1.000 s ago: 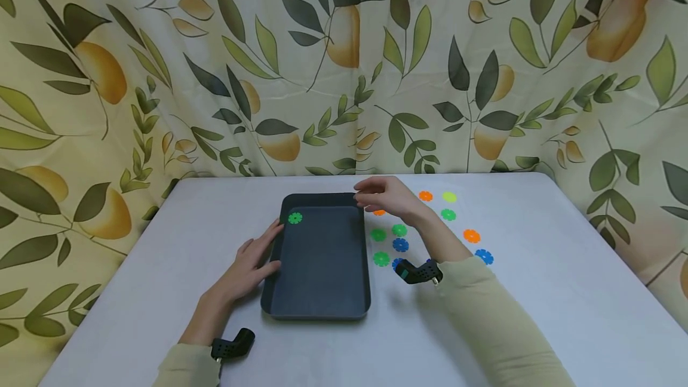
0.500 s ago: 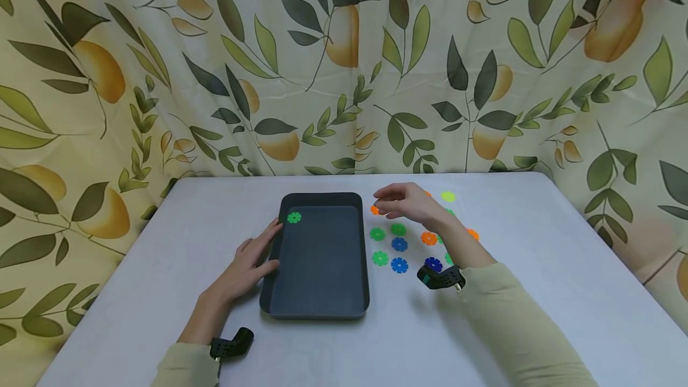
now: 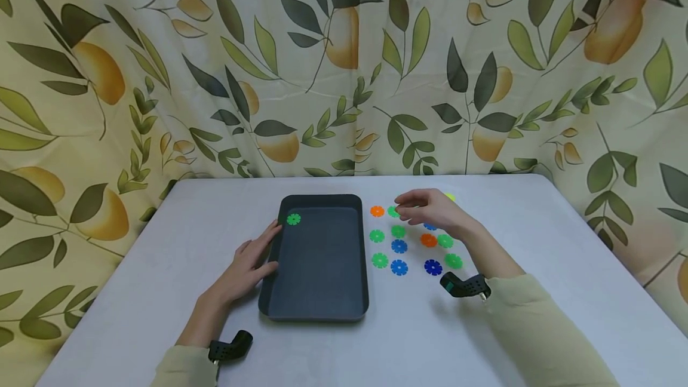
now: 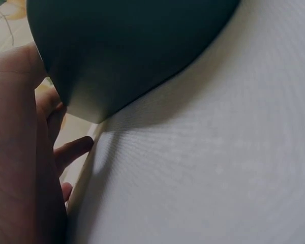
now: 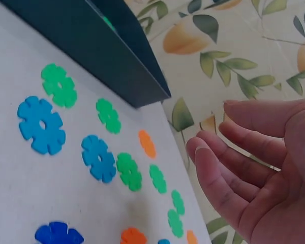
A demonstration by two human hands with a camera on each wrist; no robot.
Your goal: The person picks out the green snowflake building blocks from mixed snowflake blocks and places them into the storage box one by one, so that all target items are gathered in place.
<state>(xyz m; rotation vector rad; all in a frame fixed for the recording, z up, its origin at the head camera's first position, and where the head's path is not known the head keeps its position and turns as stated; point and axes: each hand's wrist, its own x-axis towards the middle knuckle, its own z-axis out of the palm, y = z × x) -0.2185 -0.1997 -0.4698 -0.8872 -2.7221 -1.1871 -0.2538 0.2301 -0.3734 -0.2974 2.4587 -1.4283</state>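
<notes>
**Right hand drifts away from the tray, over the discs**

The right hand (image 3: 432,211) has moved rightward from the dark tray (image 3: 317,309) since a second ago and now hovers above the scattered flower discs (image 3: 399,246), fingers loosely spread and holding nothing; discs it hid earlier now show, such as the orange disc (image 3: 377,211) just beside the tray; the left hand (image 3: 249,264) stays flat against the tray's left wall, fingers straight; one green disc (image 3: 293,219) lies in the tray's far left corner, unmoved; the white table (image 3: 161,243) carries everything.

One disc (image 3: 293,219) lies in the tray (image 3: 322,309); other discs (image 3: 399,247) lie right of it.
</notes>
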